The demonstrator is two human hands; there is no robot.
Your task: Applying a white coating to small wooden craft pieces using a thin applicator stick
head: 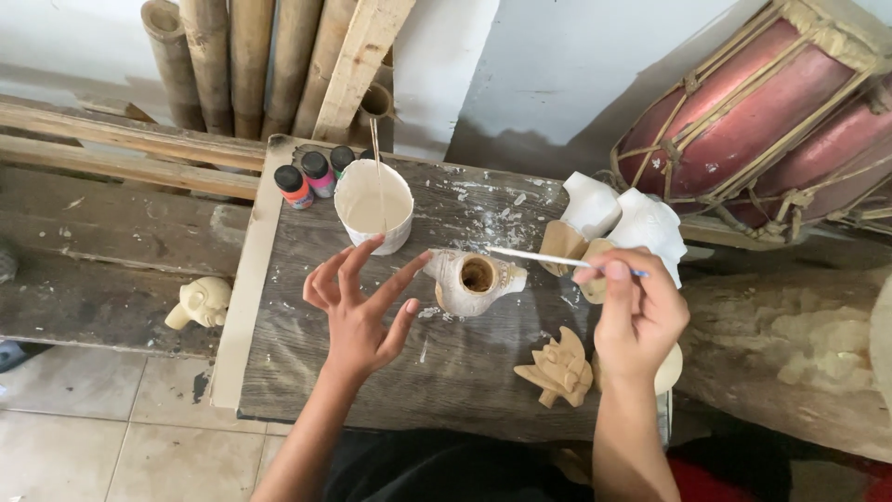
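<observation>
my left grip (358, 311) is released, index tip touching the white-coated carved figure (472, 279) on the bench (307, 363); my right grip (636, 311) pinches a thin paintbrush (544, 257).

Craft workshop, carved figures (557, 372), paint bottles (316, 177), bamboo poles (232, 65), drums (762, 121)

My left hand (358, 311) is spread wide, fingers fanned and apart, palm facing away from me, forearm rising from the lower edge. My right hand (636, 311) is curled, thumb and forefinger pinched together, other fingers folded beneath them.
</observation>
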